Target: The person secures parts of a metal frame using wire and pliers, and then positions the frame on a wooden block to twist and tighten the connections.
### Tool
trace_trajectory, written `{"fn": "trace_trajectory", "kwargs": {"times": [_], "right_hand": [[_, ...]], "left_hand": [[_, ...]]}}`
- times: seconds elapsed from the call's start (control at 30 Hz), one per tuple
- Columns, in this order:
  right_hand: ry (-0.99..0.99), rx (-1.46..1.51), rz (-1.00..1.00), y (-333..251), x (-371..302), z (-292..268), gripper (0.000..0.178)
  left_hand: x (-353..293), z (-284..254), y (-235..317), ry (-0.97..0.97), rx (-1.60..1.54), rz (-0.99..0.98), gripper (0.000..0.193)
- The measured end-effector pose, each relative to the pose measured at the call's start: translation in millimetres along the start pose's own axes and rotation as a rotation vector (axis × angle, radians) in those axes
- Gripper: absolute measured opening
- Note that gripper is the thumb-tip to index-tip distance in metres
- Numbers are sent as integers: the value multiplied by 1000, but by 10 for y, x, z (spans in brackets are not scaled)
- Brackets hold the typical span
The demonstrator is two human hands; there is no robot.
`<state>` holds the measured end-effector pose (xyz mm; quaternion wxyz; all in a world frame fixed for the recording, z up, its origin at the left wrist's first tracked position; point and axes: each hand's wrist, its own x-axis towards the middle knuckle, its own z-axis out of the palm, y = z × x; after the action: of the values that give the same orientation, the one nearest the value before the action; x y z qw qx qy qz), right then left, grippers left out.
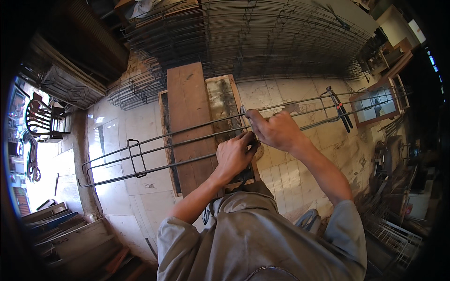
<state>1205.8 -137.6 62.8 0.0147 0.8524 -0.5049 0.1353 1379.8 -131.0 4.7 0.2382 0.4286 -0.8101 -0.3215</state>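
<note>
A long, narrow rebar cage (180, 125), made of thin steel bars with rectangular stirrups, lies across in front of me. My left hand (236, 157) is closed at its near bar, fingertips curled inward around the middle of the cage. Just to its right, my right hand (276, 129) closes on the far bar beside a stirrup. The two hands almost meet, and they hide the exact spot they grip. One stirrup (136, 158) shows left of my hands. Pincers (338, 110) with dark handles and red marks rest across the cage at the right.
Beneath the cage, a wooden plank (187, 96) lies on a wood-framed support (220, 96). Many finished cages (281, 42) are stacked at the back. A framed picture (377, 103) stands at right, a chair (44, 117) at far left, timber pieces (75, 236) at lower left.
</note>
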Motion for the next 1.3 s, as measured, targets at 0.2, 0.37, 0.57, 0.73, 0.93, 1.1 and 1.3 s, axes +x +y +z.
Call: {"fn": "trace_trajectory", "kwargs": {"times": [0.2,0.37,0.57,0.73,0.93,1.1,1.3], "right_hand": [[128,130,56,408,33,466,23],[-54,177,250,426,-106,568,51],[-165,200,327,435,-65,611,69],[-81,182,330,350,-7,493,69],[-38,125,312,242,-88,261,65],[7,64,291,156,-87,259,61],[16,152,396,202,-61,389,57]], "left_hand": [[29,-24,63,-4,3,-47,27],[31,-49,102,7,-26,-64,28],[82,-58,156,-58,27,-98,30],[80,-40,158,-59,27,-106,32],[77,-15,166,-58,26,-150,31],[77,-23,188,-45,-9,-170,28],[45,0,159,-21,0,-160,25]]}}
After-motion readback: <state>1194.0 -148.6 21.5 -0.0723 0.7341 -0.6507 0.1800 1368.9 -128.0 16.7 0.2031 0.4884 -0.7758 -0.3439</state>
